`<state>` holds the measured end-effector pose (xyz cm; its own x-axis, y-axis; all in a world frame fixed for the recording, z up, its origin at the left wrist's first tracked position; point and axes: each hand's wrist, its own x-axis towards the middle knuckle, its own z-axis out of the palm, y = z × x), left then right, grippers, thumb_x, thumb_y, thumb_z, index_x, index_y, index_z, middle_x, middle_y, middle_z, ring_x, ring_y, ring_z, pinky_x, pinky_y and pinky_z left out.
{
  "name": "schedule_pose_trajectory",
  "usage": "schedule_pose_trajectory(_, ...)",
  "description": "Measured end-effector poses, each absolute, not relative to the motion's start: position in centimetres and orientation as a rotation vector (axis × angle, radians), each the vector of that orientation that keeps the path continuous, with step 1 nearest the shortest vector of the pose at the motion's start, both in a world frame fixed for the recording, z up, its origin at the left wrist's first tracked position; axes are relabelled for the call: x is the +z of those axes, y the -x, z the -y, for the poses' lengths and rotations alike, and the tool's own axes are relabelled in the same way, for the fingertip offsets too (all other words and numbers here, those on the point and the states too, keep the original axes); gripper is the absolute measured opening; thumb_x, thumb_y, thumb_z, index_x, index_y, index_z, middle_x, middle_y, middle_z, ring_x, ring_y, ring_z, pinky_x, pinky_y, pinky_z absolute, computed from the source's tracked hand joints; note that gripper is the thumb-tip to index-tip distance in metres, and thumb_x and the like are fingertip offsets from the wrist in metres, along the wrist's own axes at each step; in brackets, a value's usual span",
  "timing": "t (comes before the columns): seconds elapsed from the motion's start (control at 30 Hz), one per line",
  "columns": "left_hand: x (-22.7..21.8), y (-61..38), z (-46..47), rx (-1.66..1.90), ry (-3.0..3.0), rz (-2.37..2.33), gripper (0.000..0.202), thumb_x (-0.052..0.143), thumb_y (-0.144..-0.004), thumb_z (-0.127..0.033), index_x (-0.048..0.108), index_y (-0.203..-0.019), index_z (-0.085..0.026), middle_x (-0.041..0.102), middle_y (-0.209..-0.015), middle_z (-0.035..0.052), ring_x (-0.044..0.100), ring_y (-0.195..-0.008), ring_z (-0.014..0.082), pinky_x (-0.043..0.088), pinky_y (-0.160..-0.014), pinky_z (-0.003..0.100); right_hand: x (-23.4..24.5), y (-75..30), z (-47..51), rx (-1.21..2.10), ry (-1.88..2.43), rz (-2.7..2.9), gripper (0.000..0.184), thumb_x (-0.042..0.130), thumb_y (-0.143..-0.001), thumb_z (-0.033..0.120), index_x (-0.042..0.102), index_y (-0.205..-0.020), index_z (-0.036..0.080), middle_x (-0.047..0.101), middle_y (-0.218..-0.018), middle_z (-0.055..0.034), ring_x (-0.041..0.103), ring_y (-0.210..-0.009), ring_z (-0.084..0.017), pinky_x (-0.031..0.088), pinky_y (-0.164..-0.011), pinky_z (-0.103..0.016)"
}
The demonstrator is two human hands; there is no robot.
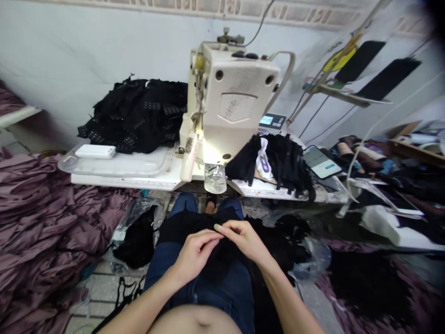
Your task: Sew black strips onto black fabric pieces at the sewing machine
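Note:
Black fabric lies across my lap, over the blue jeans. Above it my left hand is closed in a pinch, its fingertips meeting those of my right hand. Both pinches seem to grip an edge of the black fabric, though the exact spot is covered by the fingers. My right thumb points left over the left fingertips. Just beyond my knees stands a white sewing machine, its lamp lit, with a clear guard at the needle end.
Black cut pieces are heaped left of the machine behind a white box. More black strips, a white-and-purple cutter and a phone lie to the right. Mauve fabric and a plastic bag crowd the left floor.

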<state>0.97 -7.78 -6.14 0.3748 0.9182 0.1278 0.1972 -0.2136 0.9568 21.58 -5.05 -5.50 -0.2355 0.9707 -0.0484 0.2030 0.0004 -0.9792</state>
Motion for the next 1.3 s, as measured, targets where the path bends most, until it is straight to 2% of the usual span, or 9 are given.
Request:
schedule_pose_trajectory(0.23, -6.0, -0.8, 7.9, 0.83, -1.667, -0.923, 0.025, 0.063, -0.105, -0.025, 0.083, -0.119, -0.027, 0.082, -0.114, 0.0053, 0.077, -0.105, 0.021, 0.058, -0.097, 0.032, -5.0, -22.6, 5.9, 1.486, 1.275, 1.409, 0.048, 0.086, -0.083, 0.061, 0.072, -0.066, 0.018, 0.065, -0.063, -0.0003, 0.052, -0.055, -0.012, 0.039, -0.053, -0.025)
schedule_pose_trajectory(0.37, -6.0, 0.4, 6.8, 0.807, -1.492, -0.929, 0.024, 0.07, -0.101, -0.034, 0.084, -0.12, -0.027, 0.08, -0.117, 0.0064, 0.074, -0.109, 0.0227, 0.055, -0.1, 0.033, -3.4, -23.0, 4.9, 1.393, 1.25, 1.356, 0.049, 0.088, -0.082, 0.059, 0.068, -0.066, 0.018, 0.074, -0.077, -0.0041, 0.055, -0.055, -0.012, 0.042, -0.052, -0.025)
schedule_pose_trajectory(0.5, -4.7, 0.9, 5.9, 0.811, -1.367, -0.952, 0.033, 0.069, -0.102, -0.043, 0.079, -0.127, -0.024, 0.079, -0.108, 0.0064, 0.073, -0.095, 0.0195, 0.057, -0.084, 0.028, -1.3, -22.9, 3.4, 1.2, 1.226, 1.421, 0.047, 0.082, -0.09, 0.056, 0.067, -0.065, 0.019, 0.068, -0.064, -0.0008, 0.054, -0.055, -0.013, 0.04, -0.054, -0.026)
schedule_pose_trajectory(0.6, -2.2, 0.8, 4.9, 0.913, -1.454, -0.995, 0.033, 0.064, -0.105, -0.041, 0.076, -0.13, -0.023, 0.075, -0.114, 0.007, 0.072, -0.088, 0.016, 0.057, -0.076, 0.025, 0.4, -22.3, 2.2, 0.984, 1.199, 1.523, 0.043, 0.078, -0.097, 0.05, 0.071, -0.068, 0.019, 0.067, -0.063, -0.0006, 0.058, -0.057, -0.014, 0.042, -0.057, -0.028)
schedule_pose_trajectory(0.77, 1.4, 0.3, 2.3, 1.258, -2.076, -1.045, 0.029, 0.055, -0.108, -0.016, 0.074, -0.128, -0.023, 0.07, -0.129, 0.0096, 0.068, -0.118, 0.0206, 0.058, -0.101, 0.034, 2.2, -20.8, -0.4, 0.508, 1.099, 1.646, 0.036, 0.073, -0.102, 0.041, 0.075, -0.072, 0.021, 0.07, -0.075, -0.0034, 0.064, -0.07, -0.019, 0.048, -0.067, -0.031)
schedule_pose_trajectory(0.87, 2.0, 0.1, 0.7, 1.308, -2.585, -1.097, 0.037, 0.054, -0.104, -0.005, 0.072, -0.134, -0.021, 0.071, -0.14, 0.011, 0.066, -0.125, 0.0257, 0.059, -0.105, 0.04, 2.5, -20.3, -2.5, 0.381, 1.072, 1.66, 0.032, 0.07, -0.104, 0.039, 0.078, -0.079, 0.02, 0.072, -0.084, -0.0058, 0.067, -0.075, -0.02, 0.051, -0.07, -0.032)
schedule_pose_trajectory(1.0, 1.9, 0.0, -0.6, 1.171, -3.05, -0.998, 0.037, 0.061, -0.103, -0.009, 0.068, -0.139, -0.011, 0.075, -0.138, 0.0136, 0.067, -0.128, 0.0315, 0.061, -0.107, 0.046, 2.3, -20.1, -4.3, 0.327, 1.064, 1.671, 0.028, 0.07, -0.104, 0.035, 0.079, -0.082, 0.021, 0.072, -0.085, -0.006, 0.068, -0.074, -0.02, 0.054, -0.07, -0.032)
schedule_pose_trajectory(1.13, 1.7, -0.2, -0.8, 1.144, -3.151, -1.007, 0.033, 0.059, -0.105, -0.011, 0.068, -0.136, -0.006, 0.076, -0.136, 0.0161, 0.071, -0.126, 0.0322, 0.064, -0.105, 0.045, 2.2, -20.5, -4.1, 0.294, 1.029, 1.77, 0.024, 0.07, -0.104, 0.027, 0.08, -0.083, 0.021, 0.071, -0.086, -0.0058, 0.069, -0.078, -0.02, 0.056, -0.072, -0.032)
schedule_pose_trajectory(1.3, 1.3, -0.5, -0.4, 1.254, -3.068, -1.091, 0.033, 0.058, -0.103, -0.01, 0.071, -0.133, -0.01, 0.075, -0.132, 0.0179, 0.072, -0.125, 0.0319, 0.065, -0.103, 0.044, 1.9, -21.4, -2.2, 0.227, 1.018, 1.938, 0.022, 0.064, -0.108, 0.028, 0.083, -0.117, 0.024, 0.072, -0.11, -0.0105, 0.069, -0.101, -0.025, 0.059, -0.086, -0.038)
